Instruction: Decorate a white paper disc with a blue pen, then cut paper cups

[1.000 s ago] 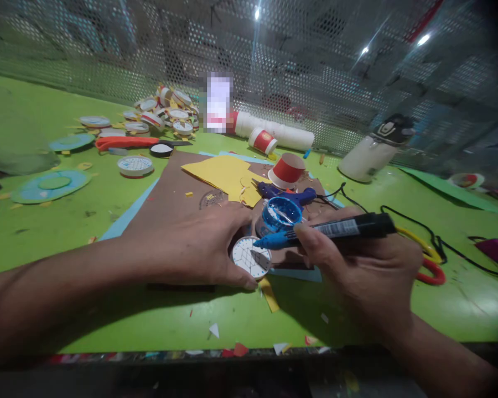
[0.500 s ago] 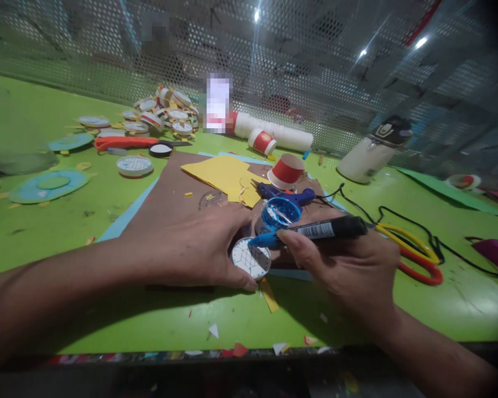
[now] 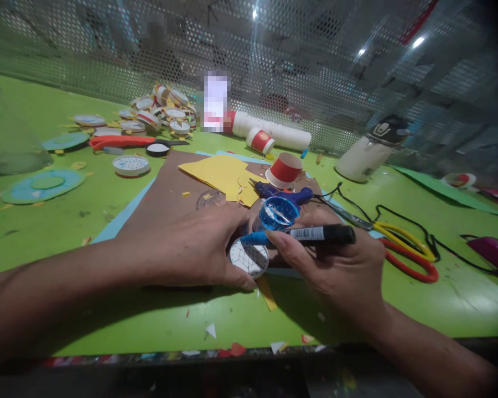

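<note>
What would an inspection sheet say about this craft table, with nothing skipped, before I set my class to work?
Surface: green table, partly covered by brown sheet; dark marks visible.
Job's things: patterned white disc; blue-ended marker, its pointed end at the disc's upper edge.
Clutter: paper scraps along the near edge; red-and-yellow-handled scissors at right; piled discs far left.
Left hand: holds the disc.
Right hand: grips the marker.
Cables: black cord winds past the scissors; plug connection not visible.
Surroundings: perforated screen behind; bottle far right.
Spilled liquid: nothing seen.
</note>
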The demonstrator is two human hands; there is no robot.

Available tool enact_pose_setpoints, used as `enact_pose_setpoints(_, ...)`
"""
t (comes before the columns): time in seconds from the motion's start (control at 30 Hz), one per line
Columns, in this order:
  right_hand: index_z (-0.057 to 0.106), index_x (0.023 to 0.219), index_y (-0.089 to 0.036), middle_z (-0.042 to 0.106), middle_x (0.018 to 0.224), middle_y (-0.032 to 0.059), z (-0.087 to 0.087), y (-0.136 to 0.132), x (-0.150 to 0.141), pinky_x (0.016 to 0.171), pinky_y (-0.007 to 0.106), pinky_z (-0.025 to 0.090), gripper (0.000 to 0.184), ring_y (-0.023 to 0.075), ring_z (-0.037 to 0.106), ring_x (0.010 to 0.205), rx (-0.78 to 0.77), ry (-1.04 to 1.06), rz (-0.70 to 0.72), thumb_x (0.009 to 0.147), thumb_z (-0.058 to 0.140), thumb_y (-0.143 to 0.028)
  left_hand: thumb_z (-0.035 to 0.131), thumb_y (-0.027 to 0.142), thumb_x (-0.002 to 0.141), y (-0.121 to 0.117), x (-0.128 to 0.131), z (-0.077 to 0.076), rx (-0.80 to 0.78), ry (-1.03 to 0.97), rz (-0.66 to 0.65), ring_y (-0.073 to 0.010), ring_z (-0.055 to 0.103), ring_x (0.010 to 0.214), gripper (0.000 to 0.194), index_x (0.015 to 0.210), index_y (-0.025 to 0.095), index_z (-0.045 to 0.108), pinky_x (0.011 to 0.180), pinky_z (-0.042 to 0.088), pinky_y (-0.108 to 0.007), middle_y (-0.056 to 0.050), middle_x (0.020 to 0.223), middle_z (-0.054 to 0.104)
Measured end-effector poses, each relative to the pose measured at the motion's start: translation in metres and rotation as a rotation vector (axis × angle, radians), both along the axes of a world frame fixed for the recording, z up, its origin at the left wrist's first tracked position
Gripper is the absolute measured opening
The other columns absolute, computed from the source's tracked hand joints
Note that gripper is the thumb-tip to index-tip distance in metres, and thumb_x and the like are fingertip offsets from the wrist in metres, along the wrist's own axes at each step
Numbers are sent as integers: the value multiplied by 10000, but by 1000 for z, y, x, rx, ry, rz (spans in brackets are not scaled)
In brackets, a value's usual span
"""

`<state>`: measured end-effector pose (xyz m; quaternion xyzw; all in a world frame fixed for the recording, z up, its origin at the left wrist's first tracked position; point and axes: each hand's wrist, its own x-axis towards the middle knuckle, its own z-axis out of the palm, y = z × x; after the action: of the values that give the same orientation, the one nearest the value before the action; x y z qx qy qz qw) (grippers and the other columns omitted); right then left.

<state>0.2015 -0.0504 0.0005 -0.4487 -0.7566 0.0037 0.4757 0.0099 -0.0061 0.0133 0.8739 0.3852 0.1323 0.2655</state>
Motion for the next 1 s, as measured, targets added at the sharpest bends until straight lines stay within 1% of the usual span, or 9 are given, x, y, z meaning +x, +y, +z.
enact_pose_setpoints(0.1, 609, 595, -204, 588, 535, -23, -1, -4, 3, 472, 291, 409, 263, 143, 552, 487, -32, 98, -60, 790, 748, -312, 749, 411, 659, 0, 0, -1, 1, -43, -48, -165, 527, 697, 329, 887, 233, 590, 570, 375, -264, 32, 781, 583)
enact_pose_setpoints(0.2, 607, 570, -222, 543, 514, -42, 3, -6, 5, 453, 282, 391, 279, 123, 514, 469, -16, 183, -97, 783, 754, -325, 735, 392, 675, 0, 1, 0, 6, -78, -71, -143, 500, 640, 281, 851, 234, 585, 538, 354, -248, 46, 735, 562)
enact_pose_setpoints(0.37, 655, 620, -218, 560, 508, -55, 11, -3, 4, 442, 250, 422, 184, 90, 500, 442, -41, 293, -40, 789, 728, -226, 716, 356, 684, -3, 4, 12, -22, -10, -56, -150, 510, 648, 248, 871, 235, 608, 564, 368, -257, 39, 747, 577)
enact_pose_setpoints(0.47, 715, 712, -221, 638, 572, -45, 13, -1, 5, 431, 219, 484, 94, 89, 579, 454, -98, 383, 66, 791, 715, -169, 732, 396, 665, -5, 5, 16, -22, 51, -38, -201, 554, 787, 355, 964, 239, 621, 668, 408, -294, 8, 879, 615)
enact_pose_setpoints(0.57, 747, 750, -225, 699, 628, -26, 14, 0, 7, 401, 206, 511, 56, 107, 638, 478, -186, 459, 115, 791, 738, -188, 745, 475, 639, -5, 3, 14, -25, 91, -8, -271, 548, 963, 538, 1105, 255, 589, 782, 423, -356, -33, 1075, 609)
enact_pose_setpoints(0.67, 750, 715, -211, 608, 511, -52, 15, 1, 9, 388, 189, 483, 95, 80, 559, 428, -263, 524, 93, 779, 774, -277, 738, 480, 648, -3, -2, 11, -27, 93, -22, -287, 523, 1048, 591, 1176, 283, 561, 850, 415, -377, -36, 1161, 583)
enact_pose_setpoints(0.8, 737, 739, -198, 469, 430, -85, 18, 3, 14, 377, 182, 423, 166, 49, 426, 383, -434, 600, 184, 794, 771, -351, 719, 408, 679, 0, -8, 11, -38, 118, -96, -243, 545, 961, 537, 1183, 299, 572, 786, 426, -321, -21, 1084, 587)
enact_pose_setpoints(0.9, 720, 796, -195, 475, 432, -83, 20, 4, 20, 376, 204, 403, 144, 60, 438, 375, -581, 632, 300, 837, 737, -332, 710, 396, 704, 3, -10, 10, -11, 113, -129, -226, 541, 915, 461, 1140, 288, 603, 758, 424, -308, -25, 1047, 583)
enact_pose_setpoints(1.0, 723, 884, -190, 471, 465, -74, 21, 3, 26, 396, 234, 428, 110, 90, 482, 411, -689, 648, 406, 843, 723, -292, 721, 383, 719, 6, -10, 7, 7, 79, -147, -232, 528, 969, 392, 1086, 273, 636, 814, 417, -316, -28, 1073, 583)
